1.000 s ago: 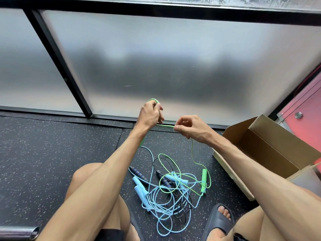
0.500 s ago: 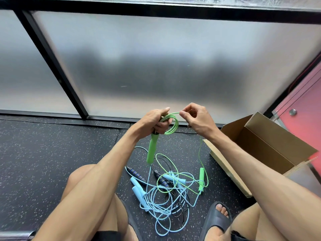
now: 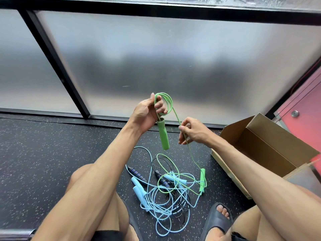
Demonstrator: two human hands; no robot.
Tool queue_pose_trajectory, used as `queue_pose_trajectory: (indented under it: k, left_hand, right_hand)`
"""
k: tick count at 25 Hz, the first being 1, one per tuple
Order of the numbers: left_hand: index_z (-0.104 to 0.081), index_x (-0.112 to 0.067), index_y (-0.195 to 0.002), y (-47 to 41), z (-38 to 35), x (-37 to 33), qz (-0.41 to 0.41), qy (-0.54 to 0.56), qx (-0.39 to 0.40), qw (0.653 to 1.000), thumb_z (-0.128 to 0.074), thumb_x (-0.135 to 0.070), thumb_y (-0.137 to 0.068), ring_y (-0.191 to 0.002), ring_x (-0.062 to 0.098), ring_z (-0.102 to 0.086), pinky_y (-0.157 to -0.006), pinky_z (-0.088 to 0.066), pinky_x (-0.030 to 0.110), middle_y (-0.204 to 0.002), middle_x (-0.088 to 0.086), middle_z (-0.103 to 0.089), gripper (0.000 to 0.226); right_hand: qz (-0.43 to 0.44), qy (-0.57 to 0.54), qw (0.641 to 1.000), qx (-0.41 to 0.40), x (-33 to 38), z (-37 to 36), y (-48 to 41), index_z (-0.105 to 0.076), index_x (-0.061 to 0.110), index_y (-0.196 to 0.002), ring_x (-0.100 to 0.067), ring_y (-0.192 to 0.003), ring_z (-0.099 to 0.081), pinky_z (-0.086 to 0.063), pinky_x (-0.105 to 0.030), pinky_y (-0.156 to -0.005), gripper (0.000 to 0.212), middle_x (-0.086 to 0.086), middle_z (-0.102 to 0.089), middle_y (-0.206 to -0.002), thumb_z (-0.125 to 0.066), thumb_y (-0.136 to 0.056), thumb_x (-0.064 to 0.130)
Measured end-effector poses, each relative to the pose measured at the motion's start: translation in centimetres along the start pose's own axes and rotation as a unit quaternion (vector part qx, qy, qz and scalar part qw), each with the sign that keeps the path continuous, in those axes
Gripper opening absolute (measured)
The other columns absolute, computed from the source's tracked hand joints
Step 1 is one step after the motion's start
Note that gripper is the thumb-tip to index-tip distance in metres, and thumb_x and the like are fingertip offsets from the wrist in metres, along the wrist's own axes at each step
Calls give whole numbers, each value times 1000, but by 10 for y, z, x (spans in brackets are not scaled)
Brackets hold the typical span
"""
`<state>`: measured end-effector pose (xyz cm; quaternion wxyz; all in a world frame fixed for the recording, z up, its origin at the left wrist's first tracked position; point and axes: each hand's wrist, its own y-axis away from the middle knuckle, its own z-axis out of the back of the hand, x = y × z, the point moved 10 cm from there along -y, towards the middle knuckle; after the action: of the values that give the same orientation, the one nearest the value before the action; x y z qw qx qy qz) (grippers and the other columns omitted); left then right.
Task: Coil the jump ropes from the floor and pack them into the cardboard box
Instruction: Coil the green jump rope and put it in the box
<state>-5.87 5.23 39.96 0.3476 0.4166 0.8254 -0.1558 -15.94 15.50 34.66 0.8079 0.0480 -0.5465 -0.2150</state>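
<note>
Grips loops of green jump rope (image 3: 163,134) in raised left hand (image 3: 145,114), centre frame; pinches its cord with right hand (image 3: 193,132), just lower right. Open cardboard box (image 3: 265,148) at right edge, floor (image 3: 43,153) stretching left.

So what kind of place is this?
Probably a gym or fitness room: speckled black rubber floor, a pile of jump ropes, and a frosted glass wall.

Black-framed frosted glass wall (image 3: 156,54) above a dark speckled floor (image 3: 43,162).
</note>
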Motion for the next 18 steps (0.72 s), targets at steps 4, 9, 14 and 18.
queue_pose_trajectory:
  k: [4,9,14,18]
  left_hand:
    - [-52,-7,-90,-2,35,-18,-89,-28,-127,988,-30,-19,-108,-56,19,-55,-66,-51,33,-70,6,-53,31]
    - [-50,-2,-94,4,49,-36,-169,-212,-222,937,-32,-11,-107,-54,18,-64,-63,-59,33,-70,11,-58,24]
    - [-50,6,-100,2,31,-31,-168,-430,-173,870,-37,-8,-105,-57,28,-65,-58,-57,32,-68,16,-63,20]
    - [-54,-1,-90,-6,23,-5,-84,-541,-102,830,-42,-7,-103,-43,13,-58,-49,-51,25,-61,10,-62,19]
  right_hand:
    - [-33,37,996,70,-9,-24,8,-44,0,-110,-38,-74,-72,-60,-55,-72,14,-26,-71,-84,-47,-103,12]
    - [-32,34,991,125,-5,-40,14,-47,-2,-106,-36,-64,-69,-60,-42,-57,17,-29,-69,-83,-56,-99,10]
    - [40,58,989,130,23,-39,18,-60,2,-94,-18,-53,-54,-46,-28,-46,13,-11,-62,-69,-66,-94,14]
    - [94,43,992,69,46,-16,21,-66,-1,-92,-13,-52,-47,-38,-23,-46,17,-6,-56,-64,-64,-94,17]
